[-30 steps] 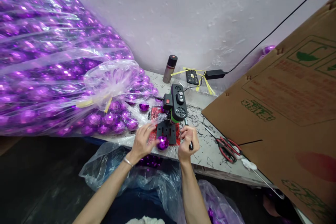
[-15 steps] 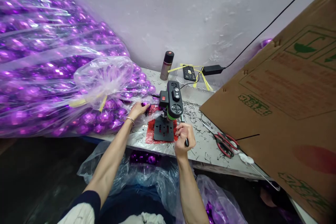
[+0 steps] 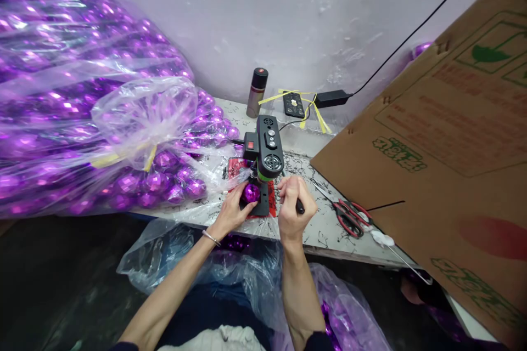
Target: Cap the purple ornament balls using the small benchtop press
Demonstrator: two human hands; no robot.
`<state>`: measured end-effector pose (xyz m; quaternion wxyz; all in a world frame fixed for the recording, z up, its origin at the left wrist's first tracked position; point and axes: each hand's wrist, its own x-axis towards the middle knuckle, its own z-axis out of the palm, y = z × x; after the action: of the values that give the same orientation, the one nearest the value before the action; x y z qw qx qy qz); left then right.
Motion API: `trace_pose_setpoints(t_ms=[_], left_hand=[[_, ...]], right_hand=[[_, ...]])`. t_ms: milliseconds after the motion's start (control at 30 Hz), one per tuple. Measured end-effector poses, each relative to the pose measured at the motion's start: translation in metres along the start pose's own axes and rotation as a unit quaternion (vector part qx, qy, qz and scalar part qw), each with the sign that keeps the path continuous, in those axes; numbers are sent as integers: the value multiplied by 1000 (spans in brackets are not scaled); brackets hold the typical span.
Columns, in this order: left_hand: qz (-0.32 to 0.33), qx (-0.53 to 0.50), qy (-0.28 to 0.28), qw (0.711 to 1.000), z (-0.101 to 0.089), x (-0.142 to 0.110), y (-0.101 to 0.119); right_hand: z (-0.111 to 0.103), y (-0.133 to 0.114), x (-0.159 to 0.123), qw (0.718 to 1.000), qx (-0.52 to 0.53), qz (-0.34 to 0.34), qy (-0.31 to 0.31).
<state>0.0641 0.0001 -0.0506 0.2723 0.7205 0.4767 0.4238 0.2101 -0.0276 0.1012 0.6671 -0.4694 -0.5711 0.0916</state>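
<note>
My left hand (image 3: 233, 210) has its thumb and fingers around a shiny purple faceted ball (image 3: 251, 193), which sits over the black base plate (image 3: 261, 208) of a small bench drill press (image 3: 270, 148). The press's drill end is just above and beyond the ball; whether they touch I cannot tell. My right hand (image 3: 295, 205) is closed in a fist around the black-ended lever handle (image 3: 300, 207) at the machine's right side. A red sheet (image 3: 272, 200) lies under the base plate.
A big clear bag of purple balls (image 3: 123, 137) fills the left. Behind the press stand a spray can (image 3: 257, 93) and a phone (image 3: 293, 104). Red-handled scissors (image 3: 349, 218) lie at right beside a large cardboard box (image 3: 436, 164). Black scraps litter the table; a plastic bag (image 3: 185, 263) hangs in front.
My left hand let go of one purple ball at the table's front, reached left of the press, and brought another onto the base plate. My right hand stays on the lever.
</note>
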Motion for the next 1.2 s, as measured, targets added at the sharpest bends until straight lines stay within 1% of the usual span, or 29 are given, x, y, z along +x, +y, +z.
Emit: trace_pose_setpoints(t_ms=[100, 233, 333, 500, 633, 733, 800, 1033, 1200], left_hand=[[29, 9, -4, 1000, 3, 9, -3], [33, 5, -9, 999, 3, 16, -6], [13, -12, -7, 1000, 3, 16, -10], [-33, -77, 1, 996, 4, 12, -14], [-39, -111, -19, 993, 5, 12, -12], [-43, -104, -36, 993, 6, 14, -10], [-47, -92, -37, 994, 7, 15, -9], [-52, -39, -7, 998, 15, 13, 0], [-37, -19, -7, 999, 17, 8, -3]], right_hand=[[0, 2, -2, 1000, 2, -14, 4], [1, 5, -6, 999, -7, -33, 17], [1, 7, -8, 999, -12, -33, 16], [0, 13, -13, 999, -19, -34, 16], [0, 13, -14, 999, -23, -36, 20], [0, 12, -14, 999, -24, -32, 19], [1, 11, -14, 999, -19, -34, 20], [0, 11, -15, 999, -24, -32, 17], [0, 12, -16, 999, -11, -35, 24]])
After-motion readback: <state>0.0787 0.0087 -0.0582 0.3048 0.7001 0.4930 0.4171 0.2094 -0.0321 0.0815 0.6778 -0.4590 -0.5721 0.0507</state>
